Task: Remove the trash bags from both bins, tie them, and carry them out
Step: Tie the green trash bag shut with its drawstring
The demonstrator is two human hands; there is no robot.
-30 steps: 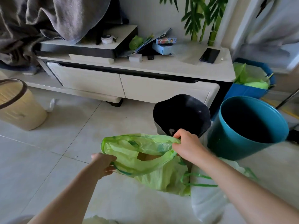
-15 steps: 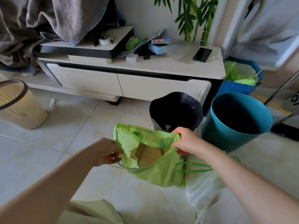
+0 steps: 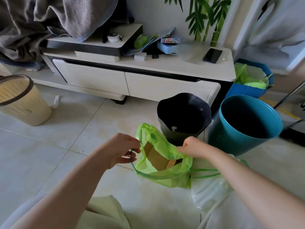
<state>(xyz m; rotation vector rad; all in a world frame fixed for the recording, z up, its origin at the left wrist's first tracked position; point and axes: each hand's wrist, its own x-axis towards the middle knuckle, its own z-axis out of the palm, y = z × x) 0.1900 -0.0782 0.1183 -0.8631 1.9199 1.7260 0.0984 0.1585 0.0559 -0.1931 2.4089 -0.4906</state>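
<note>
Thin, crinkled green trash bag with cardboard inside, mouth stretched open on tiled floor; left hand fingers pinching drawstring, right hand fingers gripping rim.

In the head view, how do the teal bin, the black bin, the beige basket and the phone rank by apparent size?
1. teal bin
2. black bin and beige basket: similar, and the basket is cut off at the frame edge, so unranked
3. phone, though farthest away

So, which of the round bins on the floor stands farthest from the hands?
The beige bin with the brown rim, at the far left; the black bin and teal bin stand close together.
</note>
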